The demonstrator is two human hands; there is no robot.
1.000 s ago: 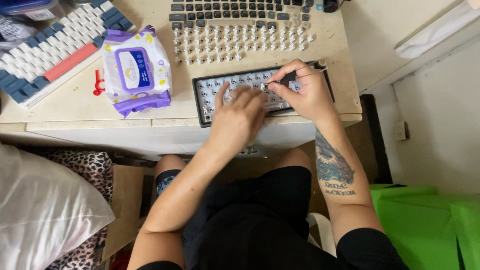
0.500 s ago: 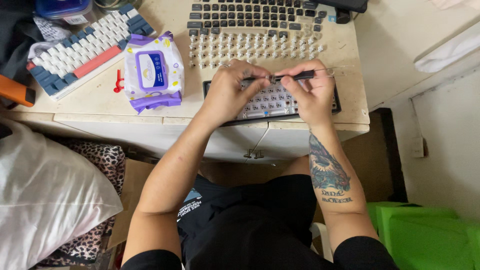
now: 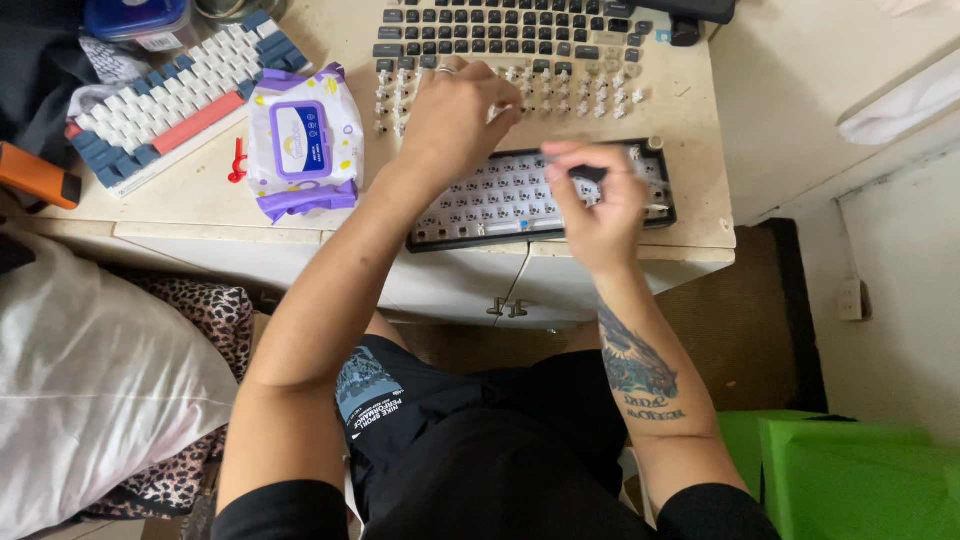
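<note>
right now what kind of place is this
Probably a home hobby desk used for keyboard work. A stripped keyboard base lies at the desk edge beside rows of loose key switches, a wet wipes pack sits nearby, and a pillow suggests a bedroom.

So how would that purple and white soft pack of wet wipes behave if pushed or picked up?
The purple and white soft pack of wet wipes looks crinkled and pillowy, so it would probably sag when lifted. Lying flat on the beige desk, it likely slides, not rolls. Its glossy film may be slippery.
</note>
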